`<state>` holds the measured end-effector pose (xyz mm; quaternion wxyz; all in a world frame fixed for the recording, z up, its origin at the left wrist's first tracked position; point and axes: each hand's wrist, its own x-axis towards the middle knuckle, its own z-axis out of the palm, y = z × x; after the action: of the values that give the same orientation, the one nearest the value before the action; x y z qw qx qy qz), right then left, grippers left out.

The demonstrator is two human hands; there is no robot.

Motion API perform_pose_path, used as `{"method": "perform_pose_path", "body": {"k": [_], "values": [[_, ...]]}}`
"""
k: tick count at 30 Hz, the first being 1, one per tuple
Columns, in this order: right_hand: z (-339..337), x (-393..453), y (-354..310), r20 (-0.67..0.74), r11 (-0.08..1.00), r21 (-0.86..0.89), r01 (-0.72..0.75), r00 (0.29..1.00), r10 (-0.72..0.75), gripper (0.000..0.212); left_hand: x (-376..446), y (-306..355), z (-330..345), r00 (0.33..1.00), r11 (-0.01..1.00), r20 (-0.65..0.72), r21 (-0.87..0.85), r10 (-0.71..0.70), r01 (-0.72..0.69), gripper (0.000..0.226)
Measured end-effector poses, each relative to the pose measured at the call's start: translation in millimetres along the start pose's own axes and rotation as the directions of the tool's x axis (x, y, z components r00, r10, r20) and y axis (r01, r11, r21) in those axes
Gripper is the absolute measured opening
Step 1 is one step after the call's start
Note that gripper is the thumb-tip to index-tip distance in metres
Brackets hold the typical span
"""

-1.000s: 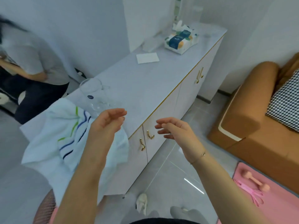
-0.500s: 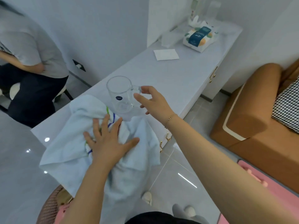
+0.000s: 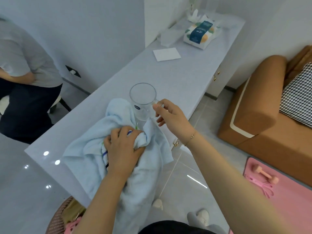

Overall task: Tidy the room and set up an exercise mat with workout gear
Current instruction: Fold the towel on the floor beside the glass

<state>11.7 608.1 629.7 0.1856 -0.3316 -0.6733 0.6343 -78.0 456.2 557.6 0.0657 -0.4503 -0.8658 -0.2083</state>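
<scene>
A light blue towel point(image 3: 87, 159) with coloured stripes lies crumpled on the near end of the white cabinet top point(image 3: 177, 78), part of it hanging over the front edge. My left hand point(image 3: 124, 146) grips a bunch of the towel. A clear glass mug point(image 3: 143, 102) stands upright just behind the towel. My right hand point(image 3: 170, 115) pinches the mug's handle with thumb and fingers. A pink exercise mat point(image 3: 287, 200) lies on the floor at the right, with a pink dumbbell point(image 3: 265, 175) and a pink skipping rope point(image 3: 263, 186) on it.
A tissue pack point(image 3: 200, 33), a white paper point(image 3: 166, 54) and a clear box point(image 3: 167, 37) sit at the cabinet's far end. A brown sofa point(image 3: 260, 115) with a checked cushion point(image 3: 298, 93) stands at the right. A seated person point(image 3: 25, 73) is at the left.
My left hand went from hovering to flat on the towel, then bunched it in its fingers. My right hand reached forward and took hold of the mug's handle.
</scene>
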Motion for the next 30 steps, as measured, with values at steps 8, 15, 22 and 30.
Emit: {"method": "perform_pose_path", "body": {"k": [8,15,22,30], "values": [[-90,-64,24,-0.328,0.999,0.037,0.013,0.945,0.000,0.025,24,71,25,0.952,0.956,0.088,-0.070,0.292,-0.286,0.034],[-194,-120,75,-0.511,0.993,0.109,-0.036,0.855,0.087,0.028,20,192,83,0.692,0.793,0.390,-0.334,0.608,-0.509,0.038],[-318,-156,168,-0.593,0.952,0.257,-0.169,0.750,0.293,0.024,7,308,179,0.671,0.844,0.517,-0.391,0.532,-0.367,0.040],[-426,-136,340,-0.583,0.893,0.343,-0.292,0.680,0.446,0.023,-9,405,363,0.657,0.879,0.596,-0.407,0.461,-0.247,0.044]]}}
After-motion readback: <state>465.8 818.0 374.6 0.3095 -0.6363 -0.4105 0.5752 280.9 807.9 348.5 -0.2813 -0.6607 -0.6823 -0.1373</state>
